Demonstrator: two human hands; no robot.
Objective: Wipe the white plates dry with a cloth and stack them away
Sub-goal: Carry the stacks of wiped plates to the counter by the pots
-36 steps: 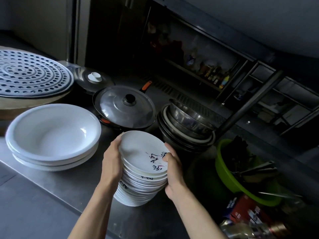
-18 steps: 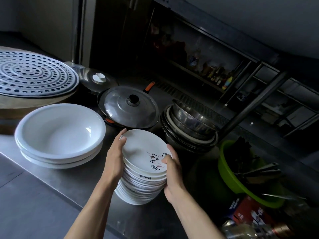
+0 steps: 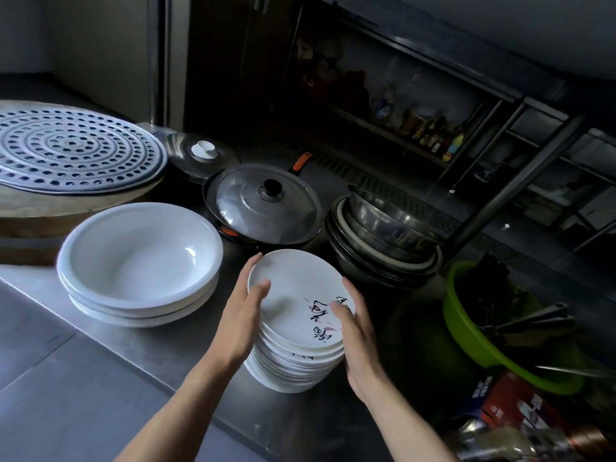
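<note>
My left hand (image 3: 241,323) pinches the top plate (image 3: 293,288) at its left rim, thumb laid on the face and fingers (image 3: 255,261) curled round the far edge. My right hand (image 3: 358,335) does the same on the opposite rim, with the thumb on the painted marks and the other fingers wrapped round the outside. I hold it from both sides, I judge, so that it lifts level and comes off without dragging the ones below. I cannot tell whether I grip only this plate or one or two under it as well, because my palms cover the rims there.

The stack (image 3: 293,371) stands on the steel counter (image 3: 83,395), near its right edge. Its lower plates are stepped a little out of line. To its left, apart from it, sit nested white bowls (image 3: 140,258). Behind it, close by, are a lidded pan (image 3: 263,208) and a pile of steel basins (image 3: 383,235). A green tub (image 3: 466,328) sits beyond the right edge, lower down, I think.

No cloth shows anywhere, so I judge the wiping of this plate not yet begun. I cannot see whether the plate is wet. The bottom right corner is blurred, and the shelves behind are too dark to read.
</note>
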